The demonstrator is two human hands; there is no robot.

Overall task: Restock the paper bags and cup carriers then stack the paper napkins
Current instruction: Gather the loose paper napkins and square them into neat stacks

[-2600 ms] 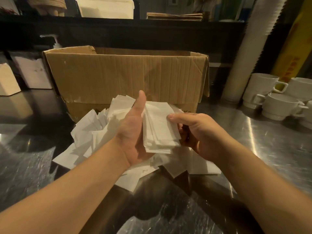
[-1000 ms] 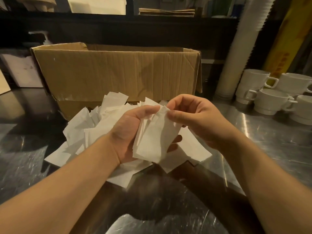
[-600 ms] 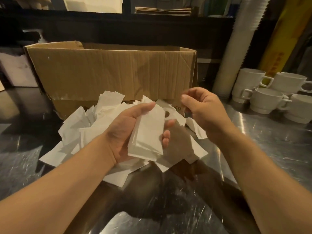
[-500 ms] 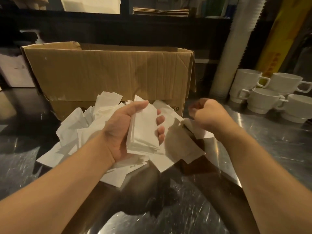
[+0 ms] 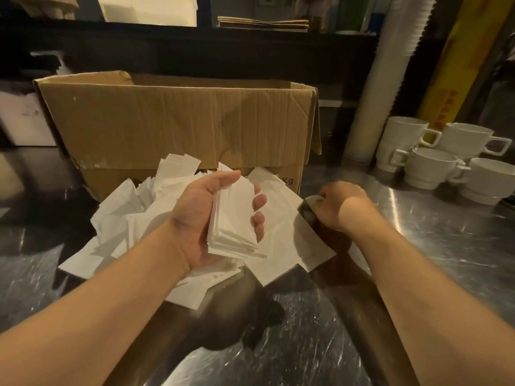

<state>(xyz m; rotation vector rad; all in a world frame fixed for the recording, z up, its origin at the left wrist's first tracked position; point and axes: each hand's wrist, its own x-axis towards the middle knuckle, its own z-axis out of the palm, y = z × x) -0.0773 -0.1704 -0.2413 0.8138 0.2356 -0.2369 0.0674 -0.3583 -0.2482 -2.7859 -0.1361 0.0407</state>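
Observation:
My left hand (image 5: 195, 218) grips a neat stack of white paper napkins (image 5: 234, 221), thumb along the top edge and fingers curled round the right side. Under and around it lies a loose pile of napkins (image 5: 131, 213) on the steel counter, spread in front of a cardboard box (image 5: 178, 123). My right hand (image 5: 342, 204) is down at the pile's right edge, fingers curled and pinching the corner of one loose napkin (image 5: 313, 200).
Several white ceramic cups (image 5: 434, 165) are stacked at the right on the steel counter (image 5: 418, 246). A tall sleeve of white cups (image 5: 390, 79) leans behind them. A dark shelf with folded brown paper (image 5: 262, 23) runs along the back.
My right hand let go of the stack, moved right and down to the pile and took hold of a loose napkin. My left hand kept the stack and closed its fingers round it.

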